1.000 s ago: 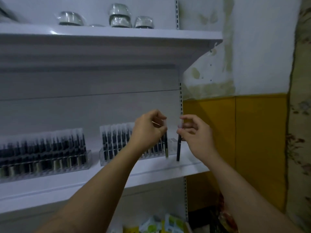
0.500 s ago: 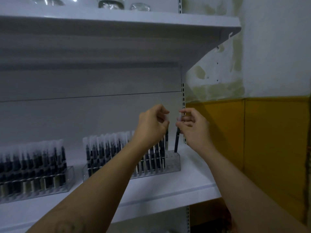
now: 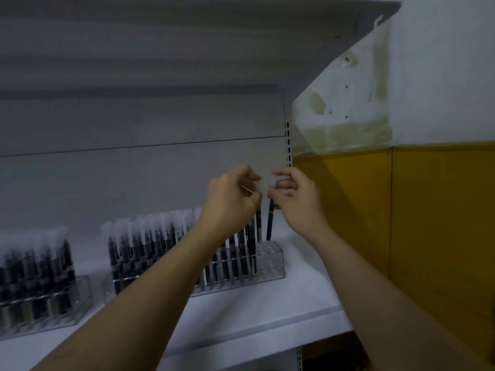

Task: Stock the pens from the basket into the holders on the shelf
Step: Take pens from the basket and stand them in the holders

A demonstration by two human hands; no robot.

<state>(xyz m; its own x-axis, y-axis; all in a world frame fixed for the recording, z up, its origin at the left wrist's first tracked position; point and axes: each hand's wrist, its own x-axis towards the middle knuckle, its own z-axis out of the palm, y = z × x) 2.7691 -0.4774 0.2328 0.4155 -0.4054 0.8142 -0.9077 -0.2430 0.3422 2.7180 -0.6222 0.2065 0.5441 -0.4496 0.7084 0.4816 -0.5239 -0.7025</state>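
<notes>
A pen (image 3: 270, 223) stands tip-down at the right end of the holder (image 3: 270, 263), its cap pinched by the right hand (image 3: 297, 202). Just left of it, the left hand (image 3: 230, 202) curls its fingers on a second pen (image 3: 258, 223). The holder looks nearly full, with a few end holes empty. Another holder (image 3: 80, 290), well left, looks full. The basket is out of view, so I cannot tell how many pens are left.

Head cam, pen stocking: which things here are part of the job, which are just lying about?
Job: left hand pinching left pen; right hand pinching right pen; part-filled holder; other holder; shelf.
Just there: upper shelf; yellow panel; stained wall. Basket not in view.
</notes>
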